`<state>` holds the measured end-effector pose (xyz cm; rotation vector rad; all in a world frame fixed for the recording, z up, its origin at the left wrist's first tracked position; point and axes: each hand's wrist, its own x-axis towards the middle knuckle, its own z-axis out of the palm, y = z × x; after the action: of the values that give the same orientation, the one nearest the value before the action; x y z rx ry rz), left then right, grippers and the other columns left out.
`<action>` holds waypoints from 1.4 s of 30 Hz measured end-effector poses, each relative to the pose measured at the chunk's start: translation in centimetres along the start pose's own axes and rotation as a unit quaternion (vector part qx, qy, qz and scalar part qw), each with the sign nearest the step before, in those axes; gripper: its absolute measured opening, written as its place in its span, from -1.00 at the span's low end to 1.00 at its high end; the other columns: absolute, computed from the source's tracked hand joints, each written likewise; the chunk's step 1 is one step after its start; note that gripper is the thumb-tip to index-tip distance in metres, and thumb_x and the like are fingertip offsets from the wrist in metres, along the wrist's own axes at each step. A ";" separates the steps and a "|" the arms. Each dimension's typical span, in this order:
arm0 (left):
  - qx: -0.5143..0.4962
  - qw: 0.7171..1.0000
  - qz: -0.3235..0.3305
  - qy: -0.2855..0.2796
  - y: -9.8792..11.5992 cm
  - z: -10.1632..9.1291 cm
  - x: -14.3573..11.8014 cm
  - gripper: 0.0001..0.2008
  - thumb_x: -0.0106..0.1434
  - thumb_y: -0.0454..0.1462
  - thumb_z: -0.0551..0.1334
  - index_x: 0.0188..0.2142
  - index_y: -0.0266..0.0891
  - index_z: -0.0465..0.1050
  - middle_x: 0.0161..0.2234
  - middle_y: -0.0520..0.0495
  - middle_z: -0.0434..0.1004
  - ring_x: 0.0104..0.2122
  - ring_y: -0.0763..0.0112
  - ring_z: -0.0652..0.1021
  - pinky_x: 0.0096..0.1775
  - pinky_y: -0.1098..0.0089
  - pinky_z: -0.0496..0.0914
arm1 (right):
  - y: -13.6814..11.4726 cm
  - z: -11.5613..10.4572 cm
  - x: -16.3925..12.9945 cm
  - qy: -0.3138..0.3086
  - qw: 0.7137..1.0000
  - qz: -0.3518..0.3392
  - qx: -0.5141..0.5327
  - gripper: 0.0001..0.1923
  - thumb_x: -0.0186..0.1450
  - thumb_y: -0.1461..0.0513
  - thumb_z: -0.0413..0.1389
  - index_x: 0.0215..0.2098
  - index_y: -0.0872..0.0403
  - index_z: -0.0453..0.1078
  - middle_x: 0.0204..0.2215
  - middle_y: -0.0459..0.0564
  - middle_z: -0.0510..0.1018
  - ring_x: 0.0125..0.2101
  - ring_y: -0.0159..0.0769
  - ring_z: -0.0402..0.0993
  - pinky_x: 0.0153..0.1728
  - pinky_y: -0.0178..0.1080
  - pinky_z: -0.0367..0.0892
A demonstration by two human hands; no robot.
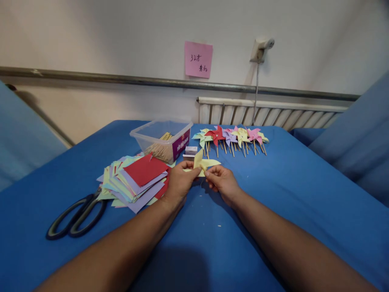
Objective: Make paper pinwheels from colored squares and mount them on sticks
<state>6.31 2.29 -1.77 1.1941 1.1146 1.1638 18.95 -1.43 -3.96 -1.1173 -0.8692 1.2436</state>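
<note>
A yellow paper pinwheel (198,159) is held up between both hands over the blue table. My left hand (180,178) is closed on its left side, thumb pressed near the middle. My right hand (223,182) pinches the paper at the lower right of the middle. One blade points up and another sticks out to the right. Whether a pin or stick is in it, I cannot tell. Just behind the pinwheel stands a small box (191,151). Left of my left hand lies a stack of coloured paper squares (146,170), a red one on top.
Large black-handled scissors (77,215) lie at the left, tips under the paper. A clear plastic bin (146,134) holds several wooden sticks (161,149). Finished pinwheels on sticks (230,137) lie in a row at the back right. Behind the blue table (273,215) is a radiator (273,111).
</note>
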 end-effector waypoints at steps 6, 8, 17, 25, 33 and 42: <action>-0.004 1.000 -0.004 -0.004 0.1 0.0 0.1 -0.72 -0.11 -0.17 0.38 -0.44 -0.31 0.48 -0.54 0.00 0.50 -0.59 0.46 0.47 -0.50 0.45 0.37 | 0.0 0.0 -0.1 -0.003 1.000 -0.007 -0.005 -0.64 -0.03 0.03 0.29 -0.50 0.09 0.31 -0.69 -0.19 0.39 -0.76 -0.55 0.19 -0.79 -0.47 0.00; -0.007 1.000 -0.006 0.001 0.0 0.0 0.1 -0.72 -0.12 -0.18 0.39 -0.44 -0.31 0.47 -0.55 0.01 0.50 -0.60 0.47 0.46 -0.50 0.45 0.37 | 0.1 0.0 0.0 -0.006 1.000 -0.005 -0.005 -0.64 -0.03 0.03 0.30 -0.50 0.09 0.31 -0.69 -0.19 0.40 -0.76 -0.54 0.19 -0.78 -0.47 0.01; -0.002 1.000 -0.005 -0.014 0.0 -0.1 0.1 -0.72 -0.10 -0.18 0.38 -0.43 -0.31 0.46 -0.55 0.00 0.50 -0.60 0.47 0.46 -0.50 0.45 0.36 | 0.0 -0.2 -0.1 -0.037 0.999 0.011 0.009 -0.61 0.03 -0.02 0.26 -0.54 0.10 0.30 -0.67 -0.17 0.44 -0.74 -0.53 0.28 -0.76 -0.45 0.12; -0.017 0.999 -0.008 -0.026 0.0 0.0 0.0 -0.69 -0.16 -0.18 0.41 -0.42 -0.30 0.47 -0.51 -0.02 0.52 -0.58 0.45 0.47 -0.49 0.45 0.35 | -0.4 -0.2 -0.3 -0.049 0.996 0.058 0.050 -0.60 0.00 0.00 0.30 -0.53 0.11 0.30 -0.66 -0.16 0.45 -0.75 -0.53 0.26 -0.77 -0.46 0.11; 0.007 1.000 0.010 -0.021 -0.2 0.0 0.1 -0.71 -0.12 -0.18 0.40 -0.43 -0.31 0.45 -0.52 0.00 0.48 -0.58 0.49 0.45 -0.50 0.47 0.33 | -0.2 -0.3 -0.2 -0.056 0.993 0.075 0.069 -0.61 0.00 0.02 0.31 -0.54 0.11 0.28 -0.68 -0.16 0.45 -0.76 -0.53 0.26 -0.77 -0.46 0.13; 0.007 1.000 0.016 -0.021 0.1 0.2 0.1 -0.70 -0.14 -0.18 0.39 -0.41 -0.30 0.47 -0.54 0.03 0.46 -0.59 0.49 0.43 -0.51 0.47 0.31 | -0.3 -0.3 -0.2 -0.052 0.993 0.083 0.068 -0.61 -0.01 0.03 0.32 -0.55 0.10 0.26 -0.68 -0.16 0.45 -0.76 -0.52 0.27 -0.78 -0.45 0.12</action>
<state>6.52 2.33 -1.67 1.2458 1.0771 1.1532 19.26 -1.68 -3.75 -1.0390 -0.7685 1.4867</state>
